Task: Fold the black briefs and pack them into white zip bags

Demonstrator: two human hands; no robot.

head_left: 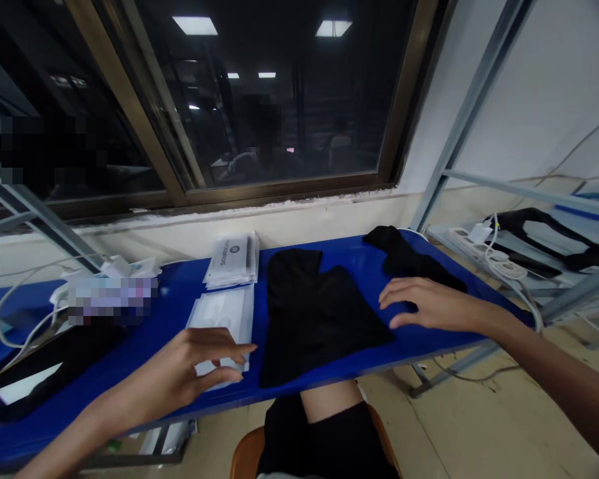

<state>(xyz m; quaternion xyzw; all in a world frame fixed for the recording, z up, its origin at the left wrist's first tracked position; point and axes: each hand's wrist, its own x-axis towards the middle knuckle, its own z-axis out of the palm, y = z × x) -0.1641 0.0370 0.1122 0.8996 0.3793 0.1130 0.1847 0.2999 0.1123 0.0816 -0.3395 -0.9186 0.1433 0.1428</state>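
at the far left of the blue bench (pixel 124 352) i have a long dark item (pixel 64 362) with a pale patch on it, lying near some white plugs (pixel 120 267) and their cables. my left hand (pixel 194 362) comes next, thumb and fingers parted with a gap between them and nothing gripped; it is over the near end of a stack of pale packets (pixel 224 307), though i can't tell if it is touching them. just behind those sits a stack of printed packets (pixel 233 256) with dark lettering, close to the wall below the window (pixel 299 100). to the right of these 2 stacks, between my hands, the black garment (pixel 319 316) lies spread on the bench, its wide end towards me and its narrower end towards the wall. my right hand (pixel 424 303) is just beside its right edge, fingers loosely curved, thumb apart from them, holding nothing. behind that hand there's a bunched black cloth (pixel 402 256) on the bench's far right part, and past it, beyond the metal frame, a white power strip (pixel 463 241) lies beside more black fabric (pixel 574 243).
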